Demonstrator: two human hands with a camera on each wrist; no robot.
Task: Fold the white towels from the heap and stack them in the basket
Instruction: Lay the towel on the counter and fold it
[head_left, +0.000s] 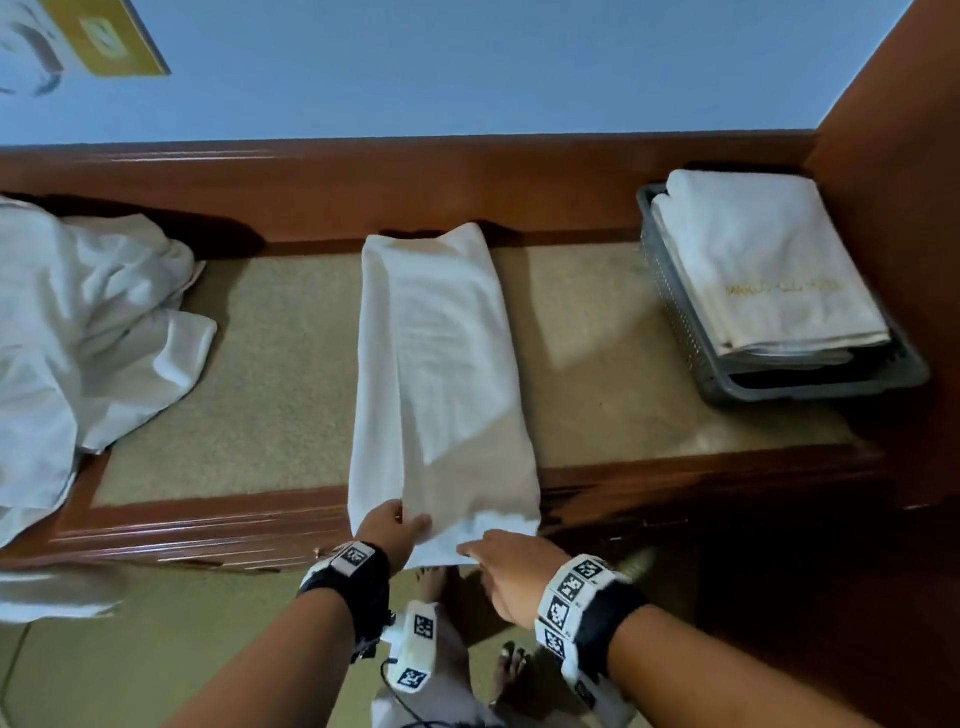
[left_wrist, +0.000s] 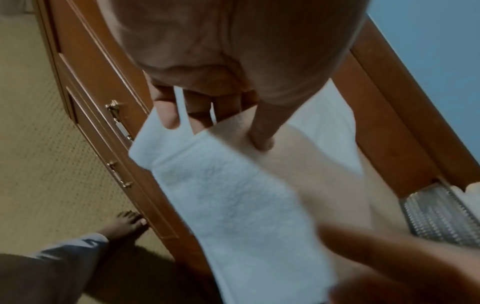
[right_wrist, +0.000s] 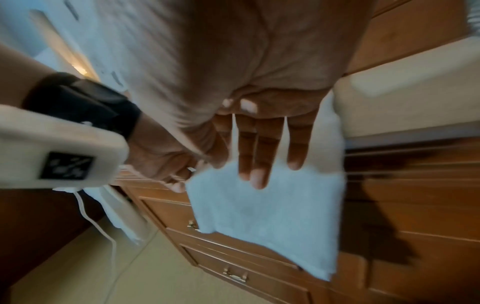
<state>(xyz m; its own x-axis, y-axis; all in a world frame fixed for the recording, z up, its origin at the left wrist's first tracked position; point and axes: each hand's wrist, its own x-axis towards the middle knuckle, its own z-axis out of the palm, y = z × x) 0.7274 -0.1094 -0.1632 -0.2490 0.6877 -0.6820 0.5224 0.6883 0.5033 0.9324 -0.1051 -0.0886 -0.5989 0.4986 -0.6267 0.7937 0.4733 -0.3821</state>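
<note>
The towel (head_left: 441, 364) on the table is soft, fuzzy white cloth. The heap (head_left: 78, 332) beside it is thinner, smoother white cloth, all crumpled. The basket (head_left: 696, 332) is grey plastic with tiny holes. The table's wood edge (head_left: 208, 525) is shiny red-brown, and its top (head_left: 280, 374) is dull tan. The drawer handles (right_wrist: 235, 274) are shiny gold metal.

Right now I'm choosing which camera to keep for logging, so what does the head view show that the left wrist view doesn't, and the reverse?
Only the head view shows the heap of unfolded towels at the left, the folded towels stacked in the basket, and the whole long towel.

Only the left wrist view shows the drawer handles and the left hand's fingers under the towel's edge, thumb on top.

Both show the left hand gripping the towel's near end and the right hand beside it.
</note>
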